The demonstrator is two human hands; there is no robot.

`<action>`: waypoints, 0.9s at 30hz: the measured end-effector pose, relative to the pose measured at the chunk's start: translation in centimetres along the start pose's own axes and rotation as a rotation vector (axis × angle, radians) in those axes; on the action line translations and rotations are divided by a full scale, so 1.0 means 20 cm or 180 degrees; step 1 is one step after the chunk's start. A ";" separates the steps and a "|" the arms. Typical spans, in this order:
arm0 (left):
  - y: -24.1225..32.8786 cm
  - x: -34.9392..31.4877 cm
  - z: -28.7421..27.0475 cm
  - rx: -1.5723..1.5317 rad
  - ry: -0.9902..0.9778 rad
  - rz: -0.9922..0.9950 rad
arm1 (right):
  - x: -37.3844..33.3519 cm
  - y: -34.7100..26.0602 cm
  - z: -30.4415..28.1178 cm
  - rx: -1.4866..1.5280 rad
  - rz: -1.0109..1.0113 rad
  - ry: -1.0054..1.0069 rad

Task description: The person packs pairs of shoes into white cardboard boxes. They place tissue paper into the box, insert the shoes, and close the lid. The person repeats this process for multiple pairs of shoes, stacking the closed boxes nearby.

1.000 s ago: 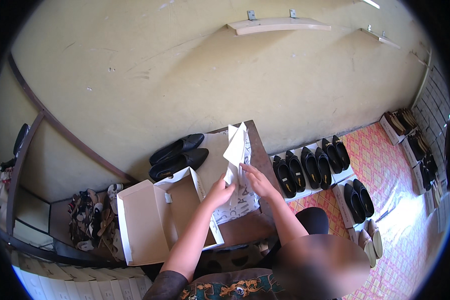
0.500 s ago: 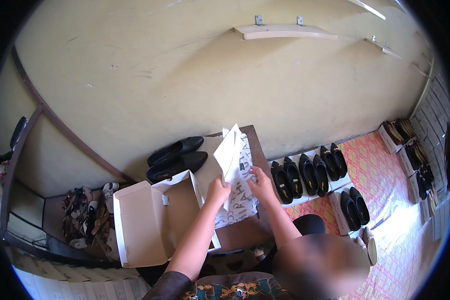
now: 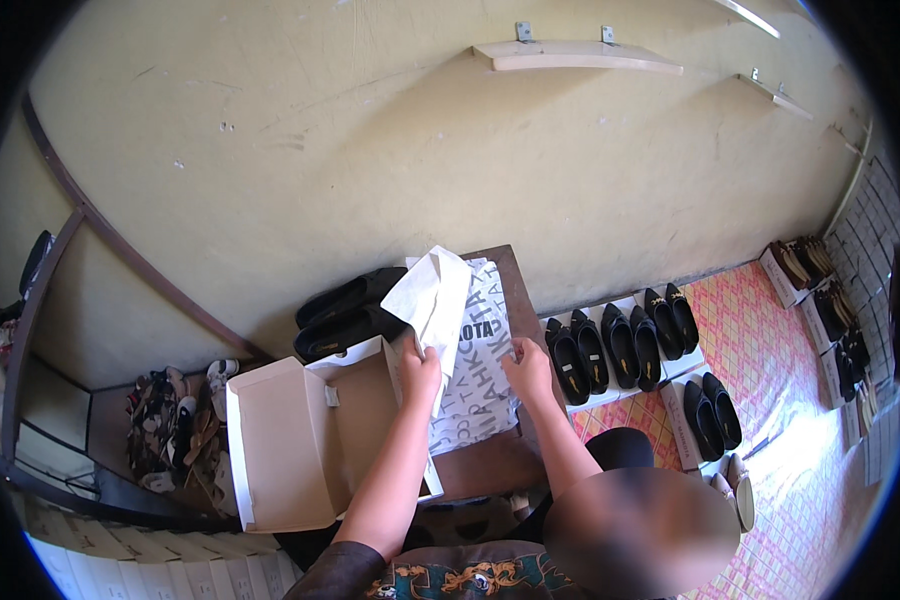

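Note:
My left hand is closed on a creased, folded sheet of white paper, which stands up from the grip. Beneath it, white wrapping paper with grey and black lettering lies on a small brown table. My right hand is beside this paper's right edge, thumb and forefinger slightly apart; I see nothing held in it. An open white shoe box, lid folded back to the left, sits by my left forearm. Behind the box is a pair of black flat shoes, partly hidden by the white sheet.
To the right, several pairs of black shoes stand on white boxes. Another black pair and beige shoes are nearer. A heap of footwear fills the left corner. A shelf juts from the wall.
My left hand has moved slightly left with the white sheet, which now tilts over the black shoes. More of the printed paper shows. My right hand has shifted slightly right, its fingers drawn closer together.

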State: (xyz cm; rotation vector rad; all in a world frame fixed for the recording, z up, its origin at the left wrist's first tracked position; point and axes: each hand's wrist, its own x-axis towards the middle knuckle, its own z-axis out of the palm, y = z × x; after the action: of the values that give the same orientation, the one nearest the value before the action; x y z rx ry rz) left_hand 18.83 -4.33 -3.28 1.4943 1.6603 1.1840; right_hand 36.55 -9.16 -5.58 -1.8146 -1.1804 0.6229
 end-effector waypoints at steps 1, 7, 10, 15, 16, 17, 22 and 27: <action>0.00 0.00 0.00 -0.0005 0.0003 0.0020 | 0.00 0.01 0.00 -0.0001 -0.0030 -0.0006; 0.05 -0.02 -0.01 0.0050 -0.0063 -0.0018 | 0.01 0.05 0.00 0.0010 -0.0125 0.0064; 0.04 -0.01 -0.01 0.0059 -0.0050 -0.0001 | 0.03 0.09 -0.01 -0.0020 -0.0156 -0.0008; 0.05 -0.02 0.00 0.0153 -0.0013 -0.0010 | 0.03 0.09 0.01 -0.0046 -0.0146 -0.0090; 0.05 -0.02 -0.01 0.0137 -0.0021 0.0008 | 0.01 0.06 0.00 -0.0081 -0.0084 -0.0099; 0.05 -0.02 -0.01 0.0121 -0.0028 0.0024 | 0.00 0.02 -0.02 -0.0116 -0.0022 -0.0109; 0.05 -0.03 0.00 0.0068 -0.0054 0.0036 | -0.01 0.03 0.00 -0.0149 -0.0382 0.0245; 0.03 -0.03 0.01 0.0101 -0.0065 0.0134 | -0.01 -0.01 -0.02 0.0044 -0.0584 0.0156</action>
State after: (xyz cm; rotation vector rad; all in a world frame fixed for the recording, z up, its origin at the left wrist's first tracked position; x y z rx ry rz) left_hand 19.37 -4.82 -2.84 1.5629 1.6487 1.1659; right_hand 36.77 -9.53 -5.21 -1.6775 -1.2888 0.4773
